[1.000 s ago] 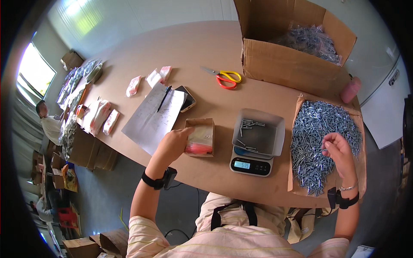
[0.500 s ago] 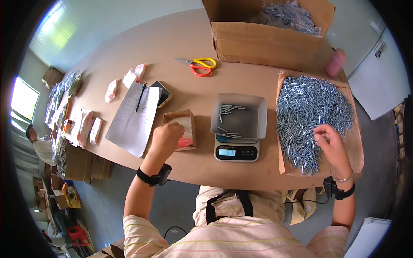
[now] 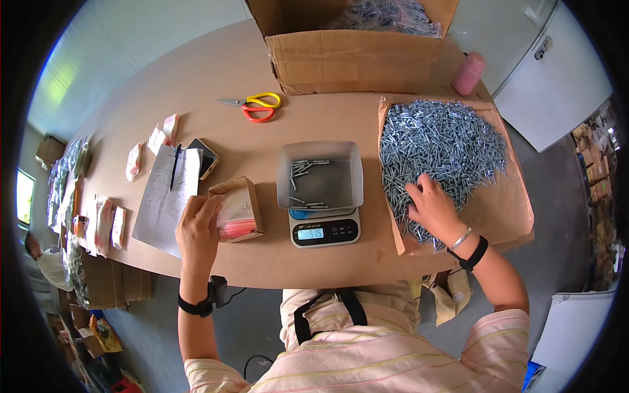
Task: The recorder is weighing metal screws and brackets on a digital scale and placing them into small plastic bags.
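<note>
My left hand (image 3: 198, 226) is closed at the left wall of a small open cardboard box (image 3: 257, 219). Its fingertips press together there, and what is between them is hidden. Inside the box lie clear plastic bags with red edges (image 3: 237, 228). My right hand (image 3: 436, 209) has its curled fingers in the lower left part of a large pile of silver screws (image 3: 452, 144), spread on brown paper (image 3: 514, 213). Between the hands, a digital scale (image 3: 325, 230) with a lit display carries a grey plastic tray (image 3: 341, 183). Several loose screws (image 3: 303, 165) lie in the tray.
A large cardboard box (image 3: 354, 62) with bagged screws stands at the back. Open scissors (image 3: 259, 108), a phone (image 3: 208, 157), a written sheet (image 3: 160, 203) with a pen (image 3: 175, 167) and small packets (image 3: 133, 162) lie leftward. A pink bottle (image 3: 469, 73) stands far right.
My view has shifted right. My left hand has moved from over the small box to its left wall, and the box sits turned. My right hand has lowered into the screws, leftward.
</note>
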Demonstrator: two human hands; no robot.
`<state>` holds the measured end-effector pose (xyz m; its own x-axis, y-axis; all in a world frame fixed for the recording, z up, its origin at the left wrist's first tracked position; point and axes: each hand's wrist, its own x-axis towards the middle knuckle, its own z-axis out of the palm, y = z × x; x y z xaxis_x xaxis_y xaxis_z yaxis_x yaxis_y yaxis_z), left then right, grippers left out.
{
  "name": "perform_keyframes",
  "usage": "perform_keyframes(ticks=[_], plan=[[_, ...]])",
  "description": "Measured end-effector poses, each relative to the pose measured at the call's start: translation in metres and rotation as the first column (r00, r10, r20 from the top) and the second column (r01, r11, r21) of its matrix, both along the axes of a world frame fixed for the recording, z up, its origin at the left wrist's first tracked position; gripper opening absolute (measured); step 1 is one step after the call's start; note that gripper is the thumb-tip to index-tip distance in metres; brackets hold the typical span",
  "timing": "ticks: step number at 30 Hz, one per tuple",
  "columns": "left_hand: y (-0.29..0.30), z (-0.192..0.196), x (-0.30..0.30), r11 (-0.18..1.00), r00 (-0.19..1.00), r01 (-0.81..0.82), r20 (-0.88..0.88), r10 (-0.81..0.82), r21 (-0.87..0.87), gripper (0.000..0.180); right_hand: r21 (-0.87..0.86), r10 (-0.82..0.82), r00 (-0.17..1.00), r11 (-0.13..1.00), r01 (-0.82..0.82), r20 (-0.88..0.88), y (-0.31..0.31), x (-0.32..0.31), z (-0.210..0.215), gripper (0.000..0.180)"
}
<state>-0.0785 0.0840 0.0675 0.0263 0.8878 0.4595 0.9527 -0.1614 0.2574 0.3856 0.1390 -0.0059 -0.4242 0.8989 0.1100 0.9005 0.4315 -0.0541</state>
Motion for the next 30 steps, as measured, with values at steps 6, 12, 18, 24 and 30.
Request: perform_keyframes(ticks=[6,12,18,24,30], plan=[[-0.034,0.007,0.005,0.991,1.0,0.016,0.018,-0.019,0.136,0.03,-0.004,0.103,0.942,0.994,-0.11,-0.32,0.022,0.024,0.017,0.014],[-0.066,0.009,0.02,0.997,0.97,0.032,0.237,-0.047,0.066,0.031,-0.262,-0.216,0.775,0.963,0.067,-0.594,0.038,0.018,0.076,0.015],[-0.073,-0.008,0.049,0.982,0.955,0.142,0.277,-0.103,-0.124,0.014,-0.299,-0.019,0.639,0.894,-0.333,-0.769,0.046,-0.082,0.102,0.014],[-0.077,-0.016,0.062,0.965,0.937,0.184,0.329,-0.115,-0.187,0.013,-0.09,0.287,0.751,0.905,-0.416,-0.595,0.052,-0.12,0.08,0.014],[-0.079,-0.023,0.052,0.959,0.953,0.233,0.237,-0.191,-0.163,0.013,0.065,0.37,0.676,0.9,-0.431,-0.637,0.057,-0.111,0.082,0.017]])
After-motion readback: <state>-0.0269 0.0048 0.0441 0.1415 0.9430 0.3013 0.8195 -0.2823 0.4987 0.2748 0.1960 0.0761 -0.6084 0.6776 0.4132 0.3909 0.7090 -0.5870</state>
